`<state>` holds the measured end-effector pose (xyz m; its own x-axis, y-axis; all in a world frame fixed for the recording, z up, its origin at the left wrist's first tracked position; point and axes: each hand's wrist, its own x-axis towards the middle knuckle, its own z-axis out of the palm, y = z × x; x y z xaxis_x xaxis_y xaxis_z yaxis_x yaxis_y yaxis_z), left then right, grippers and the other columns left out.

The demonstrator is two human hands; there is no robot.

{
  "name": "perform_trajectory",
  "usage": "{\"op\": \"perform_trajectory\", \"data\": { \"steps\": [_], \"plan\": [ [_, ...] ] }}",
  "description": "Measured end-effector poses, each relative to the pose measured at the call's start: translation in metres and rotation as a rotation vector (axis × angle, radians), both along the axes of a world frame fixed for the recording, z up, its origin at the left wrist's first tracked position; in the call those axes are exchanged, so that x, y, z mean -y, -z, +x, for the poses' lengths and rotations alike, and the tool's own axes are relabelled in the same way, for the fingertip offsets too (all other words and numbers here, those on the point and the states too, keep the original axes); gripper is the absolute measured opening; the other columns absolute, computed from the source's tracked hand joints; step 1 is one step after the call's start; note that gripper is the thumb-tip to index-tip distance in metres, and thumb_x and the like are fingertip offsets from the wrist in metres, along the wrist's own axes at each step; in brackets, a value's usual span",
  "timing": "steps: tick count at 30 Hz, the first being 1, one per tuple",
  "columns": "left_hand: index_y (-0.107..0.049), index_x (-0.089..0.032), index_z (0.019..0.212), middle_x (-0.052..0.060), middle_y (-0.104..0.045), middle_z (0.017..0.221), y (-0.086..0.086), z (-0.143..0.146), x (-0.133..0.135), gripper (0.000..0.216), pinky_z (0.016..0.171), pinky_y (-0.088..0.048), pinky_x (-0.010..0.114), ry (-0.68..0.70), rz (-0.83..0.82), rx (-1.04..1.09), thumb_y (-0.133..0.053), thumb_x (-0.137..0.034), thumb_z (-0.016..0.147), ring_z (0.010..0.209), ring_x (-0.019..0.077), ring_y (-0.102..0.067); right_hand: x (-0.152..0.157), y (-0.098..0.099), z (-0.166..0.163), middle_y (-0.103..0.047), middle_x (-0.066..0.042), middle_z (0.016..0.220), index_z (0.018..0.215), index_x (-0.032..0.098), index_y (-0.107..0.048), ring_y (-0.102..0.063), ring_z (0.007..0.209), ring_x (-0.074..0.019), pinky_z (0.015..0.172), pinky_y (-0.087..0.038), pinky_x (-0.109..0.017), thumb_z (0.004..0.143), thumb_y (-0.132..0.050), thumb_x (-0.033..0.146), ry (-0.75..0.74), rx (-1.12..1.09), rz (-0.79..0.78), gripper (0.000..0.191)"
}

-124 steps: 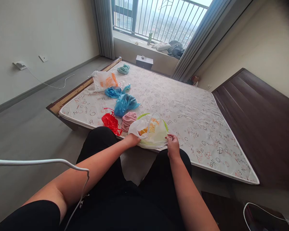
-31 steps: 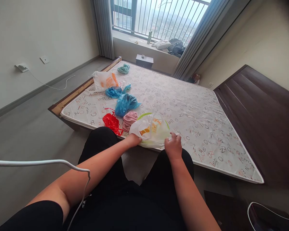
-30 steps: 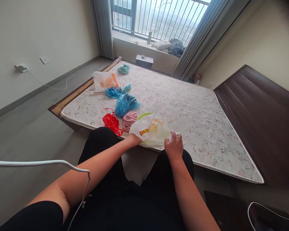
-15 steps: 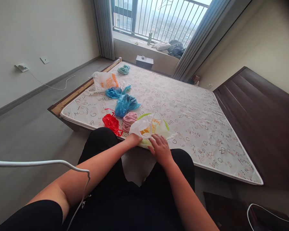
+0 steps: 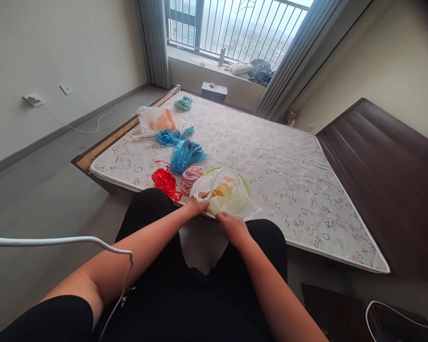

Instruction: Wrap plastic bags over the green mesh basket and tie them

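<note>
A translucent white plastic bag (image 5: pixel 237 190) with orange print lies at the mattress's near edge, spread over a yellow-green round thing (image 5: pixel 245 182) whose rim shows at the back. My left hand (image 5: pixel 199 205) is closed on the bag's left side, by its handle loop. At the bag's near edge my right hand (image 5: pixel 232 227) pinches the plastic, its fingers bent together. Just left of the bag sits a rolled pink cloth (image 5: pixel 191 179). A crumpled red plastic bag (image 5: pixel 165 184) lies beside that cloth.
On the lettered mattress (image 5: pixel 278 166) also lie blue plastic bags (image 5: pixel 187 156), a white bag with orange print (image 5: pixel 155 120) and a rolled teal cloth (image 5: pixel 183 103). A white cable (image 5: pixel 57 242) crosses over my left arm. The dark headboard (image 5: pixel 385 175) stands at right.
My right hand has moved down from the bag's middle to its near edge, and its fingers have closed. The bag's opening lies flatter and wider. My left hand stays at the left side.
</note>
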<state>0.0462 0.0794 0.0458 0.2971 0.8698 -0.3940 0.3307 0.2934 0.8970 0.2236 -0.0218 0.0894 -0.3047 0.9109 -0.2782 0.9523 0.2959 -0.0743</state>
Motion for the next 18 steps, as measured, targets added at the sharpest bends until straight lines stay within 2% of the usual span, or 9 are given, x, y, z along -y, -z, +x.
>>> {"op": "perform_trajectory", "data": {
  "steps": [3,6,9,12,15,17,18],
  "plan": [
    [-0.062,-0.013,0.134,0.006,-0.073,0.085,0.002,0.002,-0.002,0.05,0.058,-0.057,0.024,-0.018,-0.138,0.006,-0.072,-0.023,0.087,0.069,0.0185,-0.073,-0.001,0.007,0.006,-0.072,-0.007,0.102,0.107,0.024,-0.07,-0.069,0.088,-0.0208,0.072,-0.043,-0.027,0.097,-0.05,0.019,-0.083,-0.091,-0.099,0.023],
    [-0.058,-0.011,0.139,0.008,-0.075,0.093,0.0,0.004,-0.004,0.056,0.062,-0.058,0.024,-0.035,-0.188,-0.013,-0.073,-0.025,0.087,0.074,0.0186,-0.074,-0.003,0.019,0.019,-0.074,-0.005,0.095,0.097,0.024,-0.073,-0.068,0.083,-0.0203,0.07,-0.044,-0.027,0.091,-0.056,0.016,-0.054,-0.141,-0.157,0.02],
    [-0.06,-0.01,0.135,0.008,-0.075,0.092,0.0,0.003,-0.006,0.051,0.067,-0.057,0.025,-0.014,-0.085,-0.124,-0.069,-0.026,0.088,0.076,0.0181,-0.073,-0.007,0.028,0.037,-0.074,-0.004,0.087,0.085,0.023,-0.073,-0.065,0.077,-0.0189,0.069,-0.043,-0.026,0.081,-0.057,0.008,0.077,-0.157,-0.203,0.022],
    [-0.065,-0.011,0.126,0.007,-0.073,0.086,0.003,0.001,-0.008,0.044,0.073,-0.056,0.028,-0.009,0.08,-0.274,-0.069,-0.03,0.087,0.081,0.0205,-0.072,-0.01,0.026,0.053,-0.072,-0.003,0.082,0.08,0.02,-0.07,-0.062,0.076,-0.0168,0.07,-0.044,-0.026,0.077,-0.053,0.009,0.163,-0.352,-0.221,0.021],
    [-0.071,-0.014,0.109,0.007,-0.073,0.087,0.005,0.0,-0.007,0.03,0.079,-0.055,0.03,0.029,0.192,-0.354,-0.068,-0.033,0.087,0.086,0.0229,-0.07,-0.012,0.018,0.062,-0.066,0.0,0.075,0.086,0.02,-0.068,-0.058,0.068,-0.0154,0.066,-0.045,-0.027,0.081,-0.049,0.023,0.303,-0.743,-0.125,0.02],
    [-0.072,-0.015,0.1,0.007,-0.072,0.084,0.003,0.0,-0.005,0.025,0.081,-0.054,0.032,0.086,0.225,-0.391,-0.068,-0.035,0.087,0.086,0.0239,-0.07,-0.016,0.017,0.063,-0.065,0.0,0.077,0.093,0.02,-0.067,-0.057,0.065,-0.0163,0.066,-0.048,-0.029,0.084,-0.047,0.034,0.481,-0.92,0.033,0.025],
    [-0.072,-0.015,0.098,0.006,-0.072,0.081,0.001,0.0,-0.003,0.023,0.081,-0.054,0.033,0.11,0.231,-0.398,-0.068,-0.035,0.087,0.084,0.024,-0.07,-0.018,0.018,0.063,-0.066,-0.002,0.081,0.096,0.02,-0.067,-0.058,0.068,-0.0177,0.07,-0.051,-0.032,0.084,-0.047,0.037,0.561,-0.939,0.128,0.028]
  ]
}}
